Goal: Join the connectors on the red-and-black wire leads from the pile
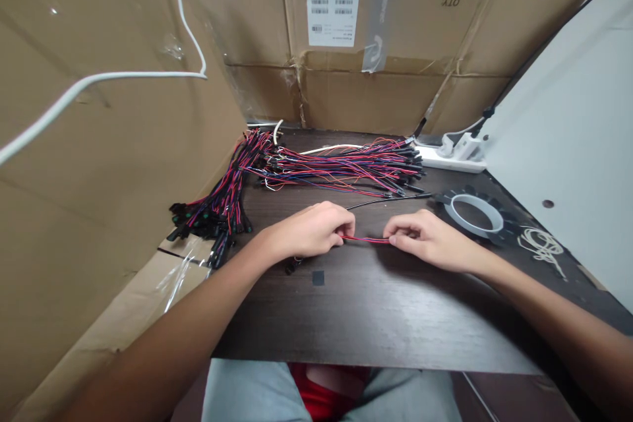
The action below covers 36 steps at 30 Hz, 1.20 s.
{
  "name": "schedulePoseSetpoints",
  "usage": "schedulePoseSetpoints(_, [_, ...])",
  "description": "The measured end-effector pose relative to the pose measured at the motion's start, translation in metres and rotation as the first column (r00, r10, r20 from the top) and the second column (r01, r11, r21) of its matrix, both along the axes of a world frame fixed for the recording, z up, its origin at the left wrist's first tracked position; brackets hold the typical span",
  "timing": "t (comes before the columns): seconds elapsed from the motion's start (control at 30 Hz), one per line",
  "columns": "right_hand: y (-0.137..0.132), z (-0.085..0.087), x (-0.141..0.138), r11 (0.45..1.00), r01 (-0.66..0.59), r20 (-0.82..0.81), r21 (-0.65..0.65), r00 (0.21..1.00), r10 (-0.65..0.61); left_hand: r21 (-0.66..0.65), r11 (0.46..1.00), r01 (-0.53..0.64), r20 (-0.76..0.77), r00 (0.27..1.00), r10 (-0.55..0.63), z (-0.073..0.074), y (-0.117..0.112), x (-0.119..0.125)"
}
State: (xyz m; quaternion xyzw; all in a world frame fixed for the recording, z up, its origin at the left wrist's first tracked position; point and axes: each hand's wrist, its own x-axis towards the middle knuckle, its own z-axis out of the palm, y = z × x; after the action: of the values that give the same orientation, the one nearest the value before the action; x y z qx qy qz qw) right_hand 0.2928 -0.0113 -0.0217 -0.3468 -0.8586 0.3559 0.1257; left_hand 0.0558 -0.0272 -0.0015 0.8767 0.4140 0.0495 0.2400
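A thin red and dark wire bundle (366, 239) runs level between my two hands, just above the table. My left hand (321, 229) pinches its left part, and a black connector end (293, 266) shows below that hand. At the other end, the thumb and fingertips of my right hand (425, 237) are closed on the wires. Behind my hands a black cable (390, 200) lies on the tabletop. A small dark square of tape (318, 278) is stuck to the table in front of my left hand.
Piles of red, blue and black wires lie at the back (341, 168) and at the left (230, 188). To the right are a white ring with black tabs (477, 212), a coil of pale string (542, 245) and a power strip (452, 159). Cardboard walls (376, 99) enclose the table.
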Motion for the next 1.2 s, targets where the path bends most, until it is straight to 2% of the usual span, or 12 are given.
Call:
schedulePoseSetpoints(0.37, [-0.001, -0.001, -0.003, 0.998, -0.064, 0.025, 0.004, 0.998, 0.064, 0.027, 0.999, -0.02, -0.017, 1.0, 0.021, -0.001, -0.001, 0.001])
schedulePoseSetpoints(0.67, [-0.005, -0.007, -0.003, 0.976, -0.106, 0.045, 0.188, 0.994, 0.099, 0.061, 0.998, -0.016, 0.018, 1.0, 0.015, -0.004, -0.003, 0.003])
schedulePoseSetpoints(0.93, [-0.008, -0.011, -0.003, 0.905, -0.16, 0.044, 0.395, 0.987, 0.155, 0.053, 0.999, 0.012, 0.046, 0.999, -0.014, -0.003, -0.007, 0.007])
schedulePoseSetpoints(1.1, [-0.012, -0.015, -0.004, 0.87, -0.143, -0.001, 0.473, 0.987, 0.163, 0.024, 1.0, 0.012, 0.059, 0.998, -0.014, -0.006, -0.003, 0.009])
schedulePoseSetpoints(1.2, [-0.011, -0.017, -0.004, 0.867, -0.147, 0.015, 0.477, 0.987, 0.159, 0.049, 0.999, -0.007, 0.016, 1.0, 0.006, 0.0, -0.005, 0.011])
